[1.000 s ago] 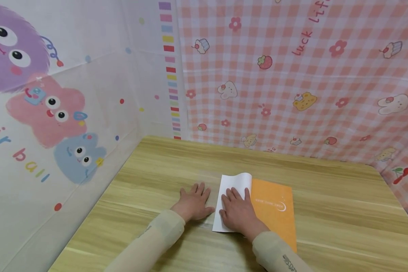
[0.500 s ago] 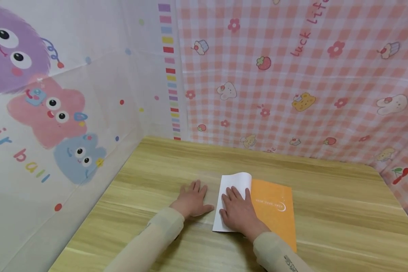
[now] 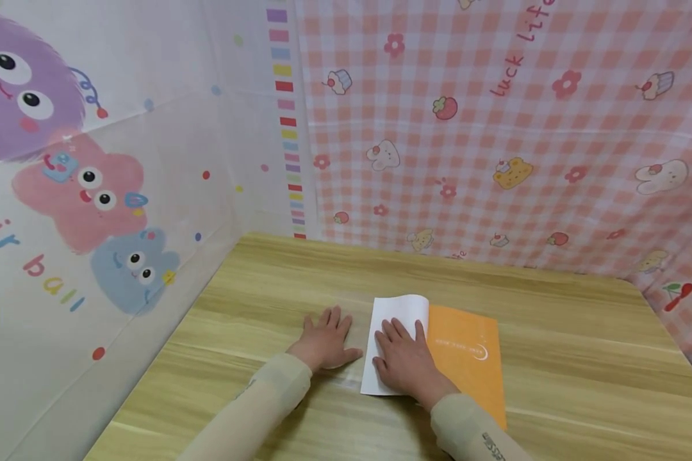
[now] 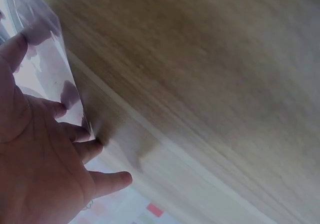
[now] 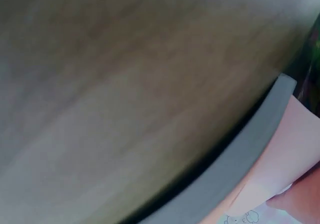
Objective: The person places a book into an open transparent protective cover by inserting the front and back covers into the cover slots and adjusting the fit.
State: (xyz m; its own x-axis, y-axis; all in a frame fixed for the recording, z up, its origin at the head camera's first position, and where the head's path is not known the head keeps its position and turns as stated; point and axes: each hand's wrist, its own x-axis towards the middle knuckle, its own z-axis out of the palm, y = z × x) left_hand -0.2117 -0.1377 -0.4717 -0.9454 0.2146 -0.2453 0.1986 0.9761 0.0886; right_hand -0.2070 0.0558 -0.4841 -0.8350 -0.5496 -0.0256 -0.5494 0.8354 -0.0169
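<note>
The orange booklet (image 3: 467, 358) is lying on the wood-grain tabletop (image 3: 600, 358), which is stretching past the booklet's right edge. The right hand (image 3: 406, 362), fingers extended, is resting on its curving white leaf (image 3: 400, 308); the left hand (image 3: 325, 342), fingers splayed, is touching glossy clear film (image 4: 55, 64) left of the booklet; neither is gripping anything.

I'm in some kiddie-looking spot, can't tell if home: table (image 3: 582, 358), cartoon cloth (image 3: 121, 192) left, pink checked cloth (image 3: 478, 137) far.
</note>
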